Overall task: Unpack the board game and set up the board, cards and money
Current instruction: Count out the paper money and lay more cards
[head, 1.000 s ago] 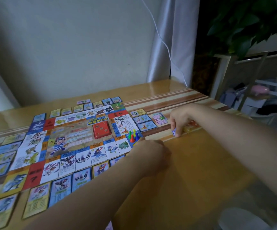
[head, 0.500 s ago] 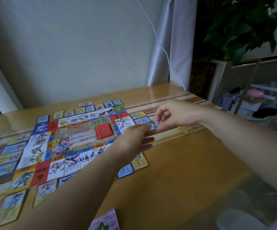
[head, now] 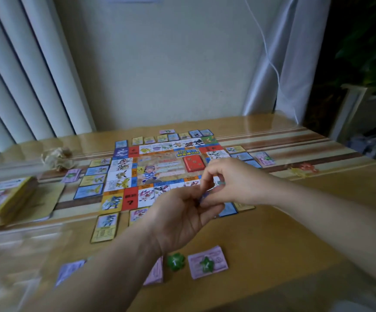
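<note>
Bearings: clock face centred on the board, 12 o'clock toward the wall.
Board point(head: 153, 174): lay open and flat mid-table, with the red card deck point(head: 193, 163) on its centre panel toward 3 o'clock.
Cards point(head: 94, 179): single cards lay in rows just outside the board's edges. The 6 o'clock row was partly hidden by the hands.
Money: a near stack point(head: 216, 255) sat at 6 o'clock by the table's near edge, with a green token point(head: 205, 264) on top. A loose token point(head: 175, 261) sat on bare wood just beside it at its 9 o'clock. A left stack point(head: 71, 175) lay at 9 o'clock and a far stack point(head: 264, 158) at 3 o'clock.
Small piece point(head: 204, 197): blue and blurred, it was held between the two hands above the board's 5 o'clock corner.
Right hand point(head: 234, 183): thumb and fingers were curled and pinched together on the small piece.
Left hand point(head: 182, 219): palm up, fingers loosely curled toward the right hand. I could not tell whether it gripped anything.
Stage: the board, cards and money looked mostly laid out, so this appeared to be the sorting of playing pieces.
Risk: a fumbled hand-over could drop the piece onto the 6 o'clock cards and knock them askew. A forearm sweeping low could scatter the near stack and roll the loose token off the table point(head: 272, 244).
Surroundings: box point(head: 4, 199) at 9 o'clock, crumpled paper point(head: 57, 158) at 10 o'clock, curtain point(head: 279, 64) and plant point(head: 367, 52) at 2 o'clock.
</note>
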Available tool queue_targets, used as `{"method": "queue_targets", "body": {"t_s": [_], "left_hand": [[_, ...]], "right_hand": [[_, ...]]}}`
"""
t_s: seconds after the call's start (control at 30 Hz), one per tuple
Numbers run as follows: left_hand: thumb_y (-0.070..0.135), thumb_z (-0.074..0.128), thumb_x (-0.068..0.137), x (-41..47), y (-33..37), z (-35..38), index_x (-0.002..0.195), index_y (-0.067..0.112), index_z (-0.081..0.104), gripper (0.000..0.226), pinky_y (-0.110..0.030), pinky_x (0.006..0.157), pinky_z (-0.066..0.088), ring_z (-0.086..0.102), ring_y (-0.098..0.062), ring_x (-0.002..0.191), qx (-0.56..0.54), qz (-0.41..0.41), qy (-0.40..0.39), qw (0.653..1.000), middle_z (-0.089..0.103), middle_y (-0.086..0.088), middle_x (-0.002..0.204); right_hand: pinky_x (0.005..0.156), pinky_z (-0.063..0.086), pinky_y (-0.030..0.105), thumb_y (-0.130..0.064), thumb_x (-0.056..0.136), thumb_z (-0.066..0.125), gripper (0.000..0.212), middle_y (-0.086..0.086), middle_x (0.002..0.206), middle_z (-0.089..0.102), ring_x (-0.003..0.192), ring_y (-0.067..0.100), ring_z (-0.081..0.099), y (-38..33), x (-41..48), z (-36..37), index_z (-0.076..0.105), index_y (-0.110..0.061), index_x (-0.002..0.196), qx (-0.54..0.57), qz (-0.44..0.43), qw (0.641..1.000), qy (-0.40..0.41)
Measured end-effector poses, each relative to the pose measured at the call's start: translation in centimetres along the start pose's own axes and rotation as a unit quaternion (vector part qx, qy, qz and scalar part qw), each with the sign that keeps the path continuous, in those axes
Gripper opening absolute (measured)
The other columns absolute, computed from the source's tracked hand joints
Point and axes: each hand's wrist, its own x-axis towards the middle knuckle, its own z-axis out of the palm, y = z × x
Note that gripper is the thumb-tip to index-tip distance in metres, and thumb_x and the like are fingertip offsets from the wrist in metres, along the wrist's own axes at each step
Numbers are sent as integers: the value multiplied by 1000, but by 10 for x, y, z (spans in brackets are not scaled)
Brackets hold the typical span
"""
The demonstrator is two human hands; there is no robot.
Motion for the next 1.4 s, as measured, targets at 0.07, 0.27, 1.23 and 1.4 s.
{"method": "queue_targets", "body": {"t_s": [0.07, 0.27, 1.23, 1.4], "left_hand": [[-2, 30, 96, -12, 5, -9, 114, -10, 54, 31, -32, 79, 54, 63, -25, 87, 10, 7, 9, 1000, 67, -20, 98], [-1, 34, 98, -31, 11, -28, 101, -7, 60, 27, -32, 81, 54, 65, -23, 88, 49, 17, 46, 998, 68, -21, 90], [3, 49, 94, -35, -8, -39, 92, 1, 64, 16, -18, 56, 56, 70, -8, 65, 157, 4, 113, 981, 73, -8, 80], [6, 53, 92, -22, -9, -26, 86, 5, 63, 11, -17, 54, 55, 69, -6, 64, 168, -16, 101, 981, 73, -8, 79]], "right_hand": [[55, 35, 9, -21, 71, 82, 20, -21, 61, 56, 58, -6, 48, -7, 5, 5, 63, -28, 72, 19, 9, 1000, -10], [51, 31, 16, -24, 78, 76, 11, -16, 50, 49, 49, -1, 40, -21, 18, 18, 68, -29, 74, 33, 33, 997, -64], [59, 41, 14, -27, 78, 76, 17, -10, 71, 59, 61, -2, 52, 14, -53, 41, 60, -28, 73, -65, 92, 989, -96], [77, 46, 16, -38, 83, 67, 8, -13, 87, 69, 80, -8, 59, 3, -31, 10, 70, -31, 86, 63, 91, 994, -16]]}}
